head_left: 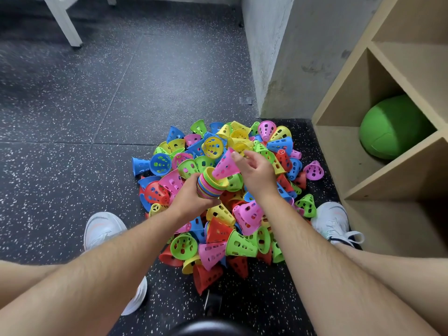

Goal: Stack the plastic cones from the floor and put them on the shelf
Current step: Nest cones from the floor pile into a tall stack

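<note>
Early days, by the look of it. Gripping a stack of nested cones (210, 185) in the left hand (191, 200), fingers curled round it, well left of the shelf (378, 166). Pinching a pink cone (226, 166) by its narrow end with the right hand (257, 173), with the wide end against the stack's top rim, not seated yet. Loads left to do: big loose pile (218, 238) on the floor (72, 117) just left of the shelf's bottom corner. No cones up on the shelf, only a green ball (392, 127) in one cubby. Probably many more rounds of stacking before any shelving.
</note>
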Demonstrator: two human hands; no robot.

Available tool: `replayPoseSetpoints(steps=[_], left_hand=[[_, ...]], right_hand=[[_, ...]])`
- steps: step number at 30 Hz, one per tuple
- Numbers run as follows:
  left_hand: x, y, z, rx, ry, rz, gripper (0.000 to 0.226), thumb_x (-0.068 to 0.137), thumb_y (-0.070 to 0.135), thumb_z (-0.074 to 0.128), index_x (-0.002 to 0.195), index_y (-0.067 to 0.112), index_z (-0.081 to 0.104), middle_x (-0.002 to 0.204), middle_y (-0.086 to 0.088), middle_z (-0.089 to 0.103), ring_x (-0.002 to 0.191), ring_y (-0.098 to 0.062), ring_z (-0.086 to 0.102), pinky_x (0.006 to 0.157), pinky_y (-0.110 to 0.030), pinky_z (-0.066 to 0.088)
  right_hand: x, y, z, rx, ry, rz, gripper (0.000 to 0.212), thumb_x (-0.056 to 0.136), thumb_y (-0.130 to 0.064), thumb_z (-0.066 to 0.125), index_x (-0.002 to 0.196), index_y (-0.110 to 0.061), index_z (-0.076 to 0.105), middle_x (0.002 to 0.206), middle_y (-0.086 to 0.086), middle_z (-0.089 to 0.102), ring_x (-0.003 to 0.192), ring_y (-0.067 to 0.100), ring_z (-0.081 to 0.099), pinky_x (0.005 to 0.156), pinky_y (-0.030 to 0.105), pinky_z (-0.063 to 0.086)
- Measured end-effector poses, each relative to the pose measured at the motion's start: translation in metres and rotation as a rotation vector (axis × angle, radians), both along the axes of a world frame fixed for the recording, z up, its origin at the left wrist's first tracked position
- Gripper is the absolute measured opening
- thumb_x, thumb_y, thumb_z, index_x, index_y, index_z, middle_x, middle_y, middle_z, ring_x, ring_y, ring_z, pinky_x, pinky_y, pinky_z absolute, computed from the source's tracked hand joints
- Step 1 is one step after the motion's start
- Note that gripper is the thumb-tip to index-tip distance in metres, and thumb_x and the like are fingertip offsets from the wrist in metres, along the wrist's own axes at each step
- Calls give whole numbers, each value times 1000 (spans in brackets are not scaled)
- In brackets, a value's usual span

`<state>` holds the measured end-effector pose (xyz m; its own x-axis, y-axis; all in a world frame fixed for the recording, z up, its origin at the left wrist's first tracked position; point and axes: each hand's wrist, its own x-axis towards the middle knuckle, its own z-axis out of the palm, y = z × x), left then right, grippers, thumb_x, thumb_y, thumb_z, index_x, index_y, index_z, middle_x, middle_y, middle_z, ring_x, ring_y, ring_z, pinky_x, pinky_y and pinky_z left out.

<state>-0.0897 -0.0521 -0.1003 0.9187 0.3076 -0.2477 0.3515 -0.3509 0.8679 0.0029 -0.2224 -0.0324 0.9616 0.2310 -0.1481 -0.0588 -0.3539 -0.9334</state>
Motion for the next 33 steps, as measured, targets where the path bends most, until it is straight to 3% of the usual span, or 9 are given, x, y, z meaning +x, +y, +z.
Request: replayPoseSetpoints(steps=[4,6,9,14,16,22,24,28,33], left_hand=[[2,-11,4,-19,-6,-23,79,71,23,95,134,24,48,112,1,63,100,-13,68,86,-34,62],[2,-15,5,-21,-8,-47,77,72,20,94,133,23,48,111,1,62,99,-13,68,80,-27,61],[0,-19,6,-5,13,-87,76,73,17,94,133,21,48,110,0,63,94,-12,69,75,-24,61],[-2,-21,8,51,18,-115,75,71,17,95,129,22,48,110,1,61,95,-11,67,69,-19,55],[-2,-22,6,53,20,-121,74,70,18,95,127,23,48,109,1,61,96,-13,67,73,-24,57],[-5,-26,4,59,35,-133,76,69,21,95,129,25,49,110,4,63,100,-12,66,84,-32,58],[-5,-26,4,72,36,-139,77,69,23,96,129,25,49,110,5,62,100,-11,65,84,-31,57],[-6,-24,2,84,56,-138,81,66,27,97,132,25,49,111,5,62,100,-12,66,89,-38,59],[-8,-22,3,60,52,-117,80,67,25,97,132,23,51,111,4,64,99,-11,66,86,-34,59]], right_hand=[[-7,-2,-3,-102,66,177,76,86,-63,65,148,-24,46,132,-4,62,119,12,58,99,37,51],[-11,-6,-9,-243,71,302,76,86,-62,65,149,-27,43,138,-5,59,124,14,55,101,38,49],[-15,-16,-13,-265,78,331,71,89,-63,60,149,-29,43,139,-8,57,126,12,53,103,38,46],[-12,-42,-17,-441,-127,299,42,102,-29,42,142,-19,50,137,2,57,127,19,52,107,41,44],[-14,-53,-22,-587,-164,380,44,99,-28,47,141,-20,50,139,1,55,129,19,49,109,42,42],[-28,-65,-43,-904,-225,589,77,81,-59,65,148,-28,41,144,-3,46,136,23,39,117,44,28],[-30,-66,-50,-971,-211,628,83,78,-55,72,149,-29,37,142,-1,43,133,25,39,115,44,30],[-27,-69,-56,-932,-194,615,62,89,-26,70,146,-25,43,142,2,39,131,25,41,111,42,38],[-19,-70,-41,-723,-161,478,48,89,-31,73,131,-18,52,131,1,50,123,22,49,102,36,42]])
